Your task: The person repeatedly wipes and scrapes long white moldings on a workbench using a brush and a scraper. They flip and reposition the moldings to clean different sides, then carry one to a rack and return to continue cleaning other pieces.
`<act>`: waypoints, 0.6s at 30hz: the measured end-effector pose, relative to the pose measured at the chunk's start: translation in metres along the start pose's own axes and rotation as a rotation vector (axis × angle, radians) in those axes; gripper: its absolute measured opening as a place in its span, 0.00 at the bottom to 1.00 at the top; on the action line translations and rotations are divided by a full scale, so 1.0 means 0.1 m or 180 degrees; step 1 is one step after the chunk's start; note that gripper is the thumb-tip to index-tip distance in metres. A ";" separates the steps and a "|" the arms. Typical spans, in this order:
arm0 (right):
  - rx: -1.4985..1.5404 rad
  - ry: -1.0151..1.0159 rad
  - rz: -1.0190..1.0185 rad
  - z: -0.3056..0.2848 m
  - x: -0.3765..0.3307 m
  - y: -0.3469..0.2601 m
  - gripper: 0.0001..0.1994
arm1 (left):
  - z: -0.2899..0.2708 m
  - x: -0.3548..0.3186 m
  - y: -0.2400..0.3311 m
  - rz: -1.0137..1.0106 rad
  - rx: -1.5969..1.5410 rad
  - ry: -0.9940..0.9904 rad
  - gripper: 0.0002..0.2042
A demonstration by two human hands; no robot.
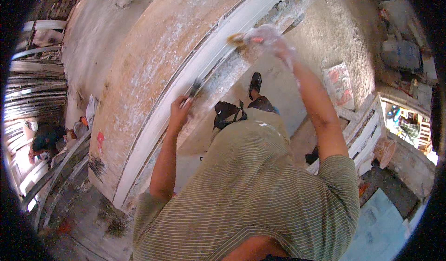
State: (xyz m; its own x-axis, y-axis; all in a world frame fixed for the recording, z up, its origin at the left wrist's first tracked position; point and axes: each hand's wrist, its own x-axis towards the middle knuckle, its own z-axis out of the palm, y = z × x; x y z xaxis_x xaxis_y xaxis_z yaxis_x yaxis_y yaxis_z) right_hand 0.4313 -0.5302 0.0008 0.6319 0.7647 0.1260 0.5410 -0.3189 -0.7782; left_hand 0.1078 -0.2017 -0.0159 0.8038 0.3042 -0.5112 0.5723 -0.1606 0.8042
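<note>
A long white moulding strip (160, 121) runs diagonally along a wide brown, white-smeared board (139, 70). My left hand (180, 111) is closed round a small tool with a dark, blurred head (196, 87), held at the strip's near edge. Farther up, my right hand (272, 39) looks white, coated or gloved; motion blur hides which. It is closed on a yellowish-brown, brush-like thing (236, 41) at the strip's right edge. A white-crusted ledge (227, 80) lies between the strip and my body.
Long strips (35, 84) are stacked at the far left, with another person (46, 138) bent low near them. Curved strips (65, 163) lean at the lower left. A printed sack (339, 84) lies on the floor at right, near a white-streaked wooden frame (367, 133). A pale blue sheet (378, 226) is at lower right.
</note>
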 end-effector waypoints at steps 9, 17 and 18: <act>0.0102 0.1361 0.0923 -1.18 -0.29 -0.12 0.08 | 1.68 1.47 1.87 0.0489 0.0163 -0.0213 0.17; 0.0868 0.2173 0.1571 -1.52 -1.44 0.46 0.08 | 0.52 0.37 1.18 -0.0946 0.0502 0.0038 0.17; 0.0795 0.2086 0.1824 -1.57 -1.53 0.44 0.09 | 0.56 0.38 1.11 -0.0434 0.0747 0.0131 0.17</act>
State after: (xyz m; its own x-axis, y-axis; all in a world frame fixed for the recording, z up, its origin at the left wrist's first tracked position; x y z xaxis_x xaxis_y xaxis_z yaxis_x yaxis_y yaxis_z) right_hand 0.4453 -0.7495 0.0438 0.9980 0.0297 -0.0562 -0.0416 -0.3633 -0.9308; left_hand 0.2110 -0.2608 0.0367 0.7122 0.3752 -0.5933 0.7006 -0.3274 0.6340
